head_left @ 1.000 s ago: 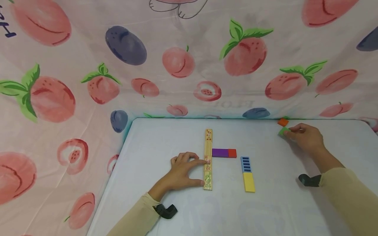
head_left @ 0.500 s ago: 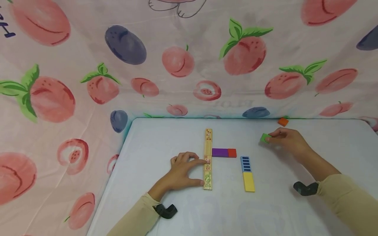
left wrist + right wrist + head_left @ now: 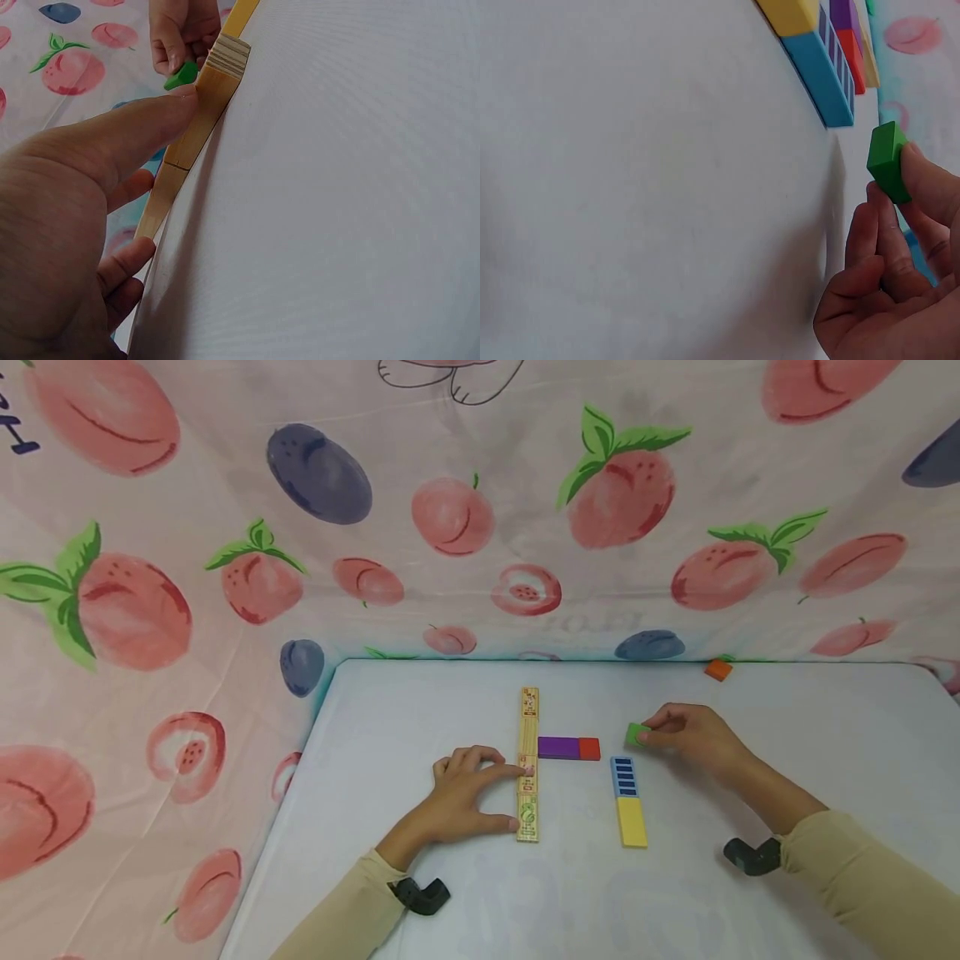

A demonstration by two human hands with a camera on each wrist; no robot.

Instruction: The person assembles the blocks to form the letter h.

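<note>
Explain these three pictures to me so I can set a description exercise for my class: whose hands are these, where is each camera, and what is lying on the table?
There is no machine here: a person works with two bare hands and wears three cameras. The wide picture comes from a camera on the head, looking down at a white table backed by a fruit-print cloth. The other two come from cameras strapped to each wrist, so each shows its own hand up close.

The left hand rests on the table with straight fingers pressing against a long wooden ruler. The right hand pinches a small green block between thumb and fingers.

Lying on the table: a purple-and-red bar touching the ruler, a blue-and-yellow bar nearby, and an orange block at the far edge.
</note>
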